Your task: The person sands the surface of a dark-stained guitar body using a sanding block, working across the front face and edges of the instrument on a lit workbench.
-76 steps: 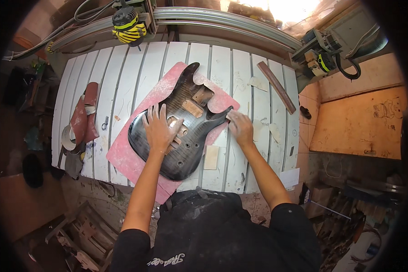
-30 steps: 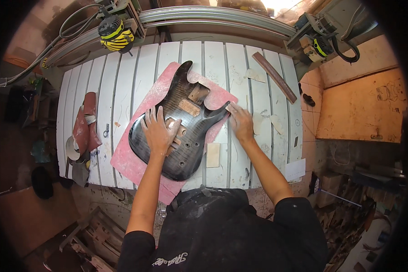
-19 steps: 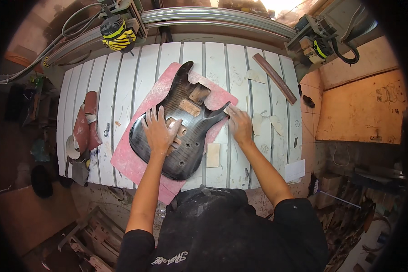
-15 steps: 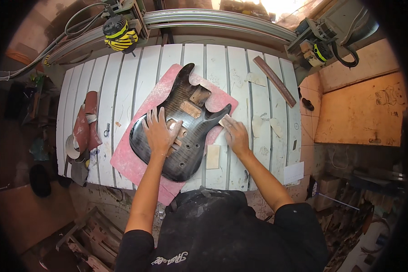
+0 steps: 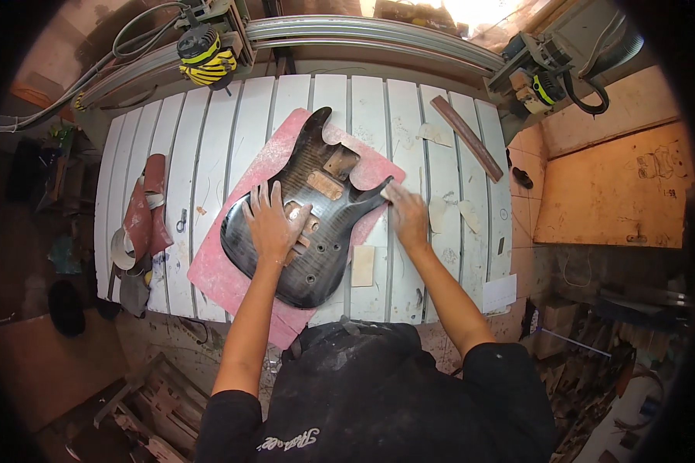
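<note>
A dark, grained electric guitar body [image 5: 338, 220] lies on a dusty pink mat [image 5: 212, 266], its two horns pointing away from me. My left hand [image 5: 272, 228] rests on its face with fingers spread, partly over a routed cavity. At the edge of the right horn, my right hand [image 5: 409, 214] pinches a small pale piece of sandpaper [image 5: 386, 192] against the wood; motion slightly blurs the fingers. Just below lies a pale rectangular piece [image 5: 363, 266], near the body's lower right edge.
White slats form the table [image 5: 247, 108]. Reddish sandpaper rolls [image 5: 154, 174] lie at the left, and a brown strip [image 5: 468, 139] at the far right. Pale scraps [image 5: 437, 135] are scattered at the right. A metal rail [image 5: 378, 31] with tool heads spans the back.
My right hand has slid slightly away from me and to the right along the horn's edge with the sandpaper. The left hand and the guitar body have stayed put.
</note>
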Action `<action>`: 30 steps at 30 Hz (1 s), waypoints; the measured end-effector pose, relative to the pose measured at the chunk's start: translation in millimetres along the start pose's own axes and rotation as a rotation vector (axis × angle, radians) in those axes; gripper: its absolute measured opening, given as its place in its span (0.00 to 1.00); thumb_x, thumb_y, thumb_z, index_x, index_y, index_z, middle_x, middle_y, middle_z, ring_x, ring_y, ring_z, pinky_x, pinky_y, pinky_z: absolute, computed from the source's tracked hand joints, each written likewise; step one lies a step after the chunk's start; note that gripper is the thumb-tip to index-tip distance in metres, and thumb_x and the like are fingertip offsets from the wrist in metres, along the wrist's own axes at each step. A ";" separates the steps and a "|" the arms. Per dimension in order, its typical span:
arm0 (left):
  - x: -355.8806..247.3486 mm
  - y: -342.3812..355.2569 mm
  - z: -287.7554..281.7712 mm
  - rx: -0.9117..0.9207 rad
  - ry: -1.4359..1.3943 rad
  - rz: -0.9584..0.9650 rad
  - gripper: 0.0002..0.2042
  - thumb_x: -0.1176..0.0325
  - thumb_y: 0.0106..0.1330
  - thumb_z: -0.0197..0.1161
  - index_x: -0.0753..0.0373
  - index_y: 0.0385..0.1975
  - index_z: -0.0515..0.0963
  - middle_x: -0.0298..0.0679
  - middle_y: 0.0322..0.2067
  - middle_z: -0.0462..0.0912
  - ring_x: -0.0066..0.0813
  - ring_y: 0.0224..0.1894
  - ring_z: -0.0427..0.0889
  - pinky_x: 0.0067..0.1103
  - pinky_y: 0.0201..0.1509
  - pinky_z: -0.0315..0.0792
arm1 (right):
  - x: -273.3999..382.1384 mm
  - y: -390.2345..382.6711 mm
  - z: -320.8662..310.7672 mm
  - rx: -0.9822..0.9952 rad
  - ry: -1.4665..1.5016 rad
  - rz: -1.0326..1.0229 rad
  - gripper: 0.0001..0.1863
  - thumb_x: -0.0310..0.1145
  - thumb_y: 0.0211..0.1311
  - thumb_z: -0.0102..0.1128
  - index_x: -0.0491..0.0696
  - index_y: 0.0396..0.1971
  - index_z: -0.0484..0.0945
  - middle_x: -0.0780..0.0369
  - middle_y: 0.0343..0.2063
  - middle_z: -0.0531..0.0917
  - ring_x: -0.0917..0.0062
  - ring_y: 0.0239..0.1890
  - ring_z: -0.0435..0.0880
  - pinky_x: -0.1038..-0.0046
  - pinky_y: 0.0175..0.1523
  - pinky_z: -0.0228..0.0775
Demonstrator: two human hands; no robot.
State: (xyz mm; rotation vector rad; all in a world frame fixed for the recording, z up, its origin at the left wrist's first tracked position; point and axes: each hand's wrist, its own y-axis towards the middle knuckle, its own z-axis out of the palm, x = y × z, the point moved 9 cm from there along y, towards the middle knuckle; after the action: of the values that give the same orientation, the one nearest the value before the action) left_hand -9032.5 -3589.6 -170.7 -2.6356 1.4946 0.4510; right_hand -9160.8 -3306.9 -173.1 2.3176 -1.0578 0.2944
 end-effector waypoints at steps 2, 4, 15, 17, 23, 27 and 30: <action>-1.9 0.3 0.5 0.002 0.000 0.005 0.45 0.37 0.63 0.67 0.64 0.72 0.68 0.55 0.74 0.65 0.54 0.78 0.58 0.52 0.80 0.48 | -0.8 2.2 2.1 -0.033 -0.027 0.012 0.24 0.19 0.59 0.62 0.50 0.56 0.86 0.61 0.59 0.85 0.62 0.46 0.83 0.62 0.53 0.77; -2.7 0.7 -0.2 -0.001 0.002 0.004 0.45 0.37 0.63 0.66 0.64 0.72 0.68 0.55 0.74 0.65 0.54 0.79 0.58 0.52 0.80 0.48 | 4.1 -3.5 3.0 -0.065 -0.050 0.019 0.24 0.19 0.58 0.62 0.50 0.56 0.86 0.61 0.59 0.85 0.62 0.45 0.83 0.62 0.53 0.77; -3.2 0.4 -0.8 0.032 0.004 -0.013 0.44 0.36 0.64 0.65 0.63 0.73 0.68 0.53 0.75 0.65 0.51 0.80 0.56 0.50 0.82 0.45 | 17.4 -14.0 9.6 -0.061 -0.082 0.027 0.23 0.22 0.60 0.62 0.50 0.56 0.86 0.59 0.59 0.84 0.62 0.48 0.84 0.60 0.52 0.76; -1.9 0.8 -0.3 0.023 0.009 -0.008 0.44 0.36 0.64 0.65 0.64 0.73 0.68 0.53 0.74 0.65 0.51 0.79 0.56 0.50 0.82 0.46 | 39.5 -35.9 20.8 0.008 0.036 -0.027 0.25 0.19 0.57 0.60 0.48 0.57 0.84 0.57 0.61 0.83 0.59 0.52 0.83 0.60 0.58 0.73; 0.0 -1.2 -2.3 0.012 0.017 -0.004 0.44 0.36 0.64 0.65 0.64 0.73 0.68 0.53 0.74 0.65 0.52 0.79 0.57 0.50 0.82 0.47 | 35.3 -24.7 15.9 0.032 0.040 -0.033 0.25 0.18 0.56 0.59 0.48 0.55 0.85 0.56 0.60 0.83 0.60 0.50 0.83 0.61 0.58 0.73; -3.1 -0.3 -1.9 0.007 0.015 0.002 0.44 0.36 0.64 0.65 0.64 0.73 0.68 0.53 0.74 0.66 0.52 0.78 0.58 0.51 0.81 0.47 | 32.0 -31.7 14.0 -0.057 -0.050 0.099 0.25 0.18 0.56 0.59 0.48 0.56 0.84 0.56 0.59 0.84 0.60 0.50 0.83 0.60 0.57 0.73; -1.6 -1.0 -1.2 -0.010 0.018 0.014 0.44 0.36 0.65 0.64 0.64 0.73 0.68 0.53 0.74 0.66 0.53 0.78 0.59 0.51 0.81 0.48 | 62.2 -55.2 34.8 0.116 0.024 -0.071 0.25 0.19 0.57 0.60 0.47 0.56 0.84 0.57 0.59 0.84 0.60 0.49 0.83 0.61 0.57 0.73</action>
State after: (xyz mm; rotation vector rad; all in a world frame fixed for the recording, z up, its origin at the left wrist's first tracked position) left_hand -9032.2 -3588.0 -169.2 -2.6456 1.5215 0.4380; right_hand -9079.4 -3336.7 -197.9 2.4421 -0.9675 0.3634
